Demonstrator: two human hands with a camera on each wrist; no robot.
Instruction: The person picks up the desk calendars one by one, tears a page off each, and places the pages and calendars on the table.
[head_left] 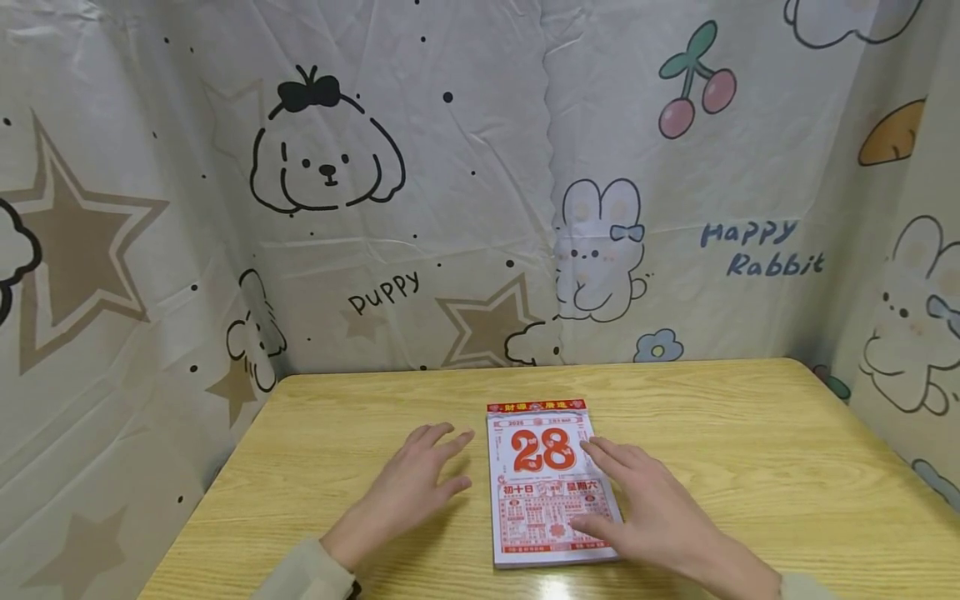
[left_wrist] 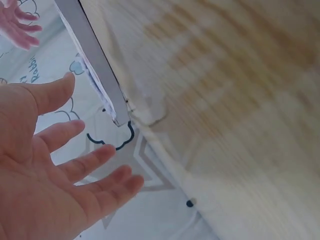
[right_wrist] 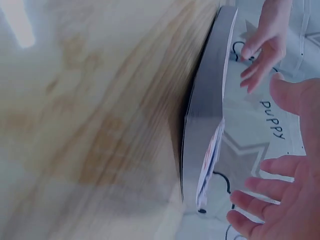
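Observation:
A thick tear-off calendar (head_left: 553, 483) lies flat on the wooden table, its top page showing a large red 28 under a red header strip. Left of it, my left hand (head_left: 412, 483) hovers with spread, relaxed fingers, apart from the pad. My right hand (head_left: 652, 500) is over the calendar's right edge, fingers extended; whether it touches the page cannot be told from the head view. In the left wrist view, the palm of the left hand (left_wrist: 65, 165) faces the calendar's side (left_wrist: 95, 60). The right wrist view shows the right hand (right_wrist: 285, 180) beside the thick page block (right_wrist: 205, 100), holding nothing.
The wooden table (head_left: 337, 417) has light yellow grain and a rounded far right corner. A pale cloth (head_left: 480, 208) printed with a puppy, rabbits, stars and cherries hangs behind the table and along both sides.

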